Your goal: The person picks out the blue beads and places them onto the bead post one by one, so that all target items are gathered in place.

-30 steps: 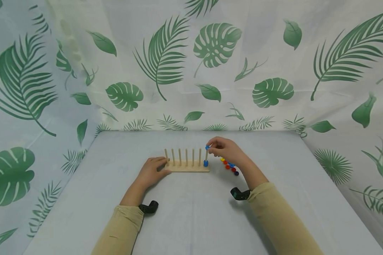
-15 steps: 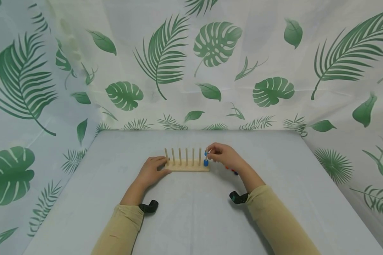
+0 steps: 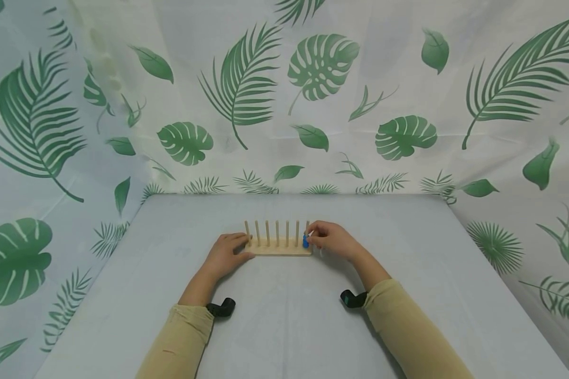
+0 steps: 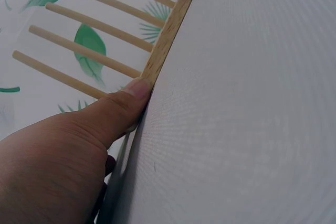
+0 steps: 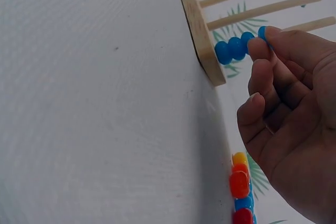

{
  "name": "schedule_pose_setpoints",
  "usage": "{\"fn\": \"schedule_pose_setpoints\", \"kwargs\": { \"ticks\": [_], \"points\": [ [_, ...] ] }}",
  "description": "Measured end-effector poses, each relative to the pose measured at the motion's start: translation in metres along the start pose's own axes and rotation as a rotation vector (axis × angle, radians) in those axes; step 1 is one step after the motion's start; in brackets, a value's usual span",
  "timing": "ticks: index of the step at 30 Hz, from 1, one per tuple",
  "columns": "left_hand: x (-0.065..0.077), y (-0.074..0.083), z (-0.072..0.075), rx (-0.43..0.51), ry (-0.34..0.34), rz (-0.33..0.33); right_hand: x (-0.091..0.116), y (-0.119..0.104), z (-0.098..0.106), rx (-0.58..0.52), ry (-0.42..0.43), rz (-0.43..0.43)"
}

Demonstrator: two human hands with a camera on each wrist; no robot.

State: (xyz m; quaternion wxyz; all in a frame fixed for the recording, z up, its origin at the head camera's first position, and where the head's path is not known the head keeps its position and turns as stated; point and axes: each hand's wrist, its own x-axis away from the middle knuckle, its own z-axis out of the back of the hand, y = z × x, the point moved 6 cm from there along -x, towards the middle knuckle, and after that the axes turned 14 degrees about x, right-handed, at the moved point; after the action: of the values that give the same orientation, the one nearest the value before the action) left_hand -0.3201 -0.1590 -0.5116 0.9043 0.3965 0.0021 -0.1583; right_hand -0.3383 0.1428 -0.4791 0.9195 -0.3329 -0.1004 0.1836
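Observation:
A wooden peg board (image 3: 277, 252) stands on the table with a row of several upright pegs. My left hand (image 3: 227, 255) grips its left end; in the left wrist view the thumb (image 4: 137, 88) presses on the front edge of the base. At the other end, my right hand (image 3: 334, 239) pinches a blue bead (image 5: 262, 33) between thumb and index finger, partway down the rightmost peg. Below it on that peg sit several blue beads (image 5: 236, 49), stacked against the base. The other pegs I can see carry no beads.
Loose beads (image 5: 239, 184) in yellow, orange, blue and red lie on the table to the right of the board; in the head view my right hand hides them. A leaf-patterned curtain (image 3: 284, 105) rises behind the table (image 3: 284, 326).
My right hand has lowered the pinched blue bead from the top of the rightmost peg down towards the stacked ones. The left hand stays at the board's left end.

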Motion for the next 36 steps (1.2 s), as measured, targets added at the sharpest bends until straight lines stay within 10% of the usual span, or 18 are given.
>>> {"fn": "schedule_pose_setpoints", "kwargs": {
  "ticks": [17,36],
  "points": [
    [0.001,0.004,0.001,0.001,-0.005,0.006,0.001,0.003,0.0,0.007,-0.005,-0.005],
    [0.002,0.004,0.002,0.018,-0.005,0.014,0.033,0.025,0.047,0.061,0.064,-0.066]
  ]
}}
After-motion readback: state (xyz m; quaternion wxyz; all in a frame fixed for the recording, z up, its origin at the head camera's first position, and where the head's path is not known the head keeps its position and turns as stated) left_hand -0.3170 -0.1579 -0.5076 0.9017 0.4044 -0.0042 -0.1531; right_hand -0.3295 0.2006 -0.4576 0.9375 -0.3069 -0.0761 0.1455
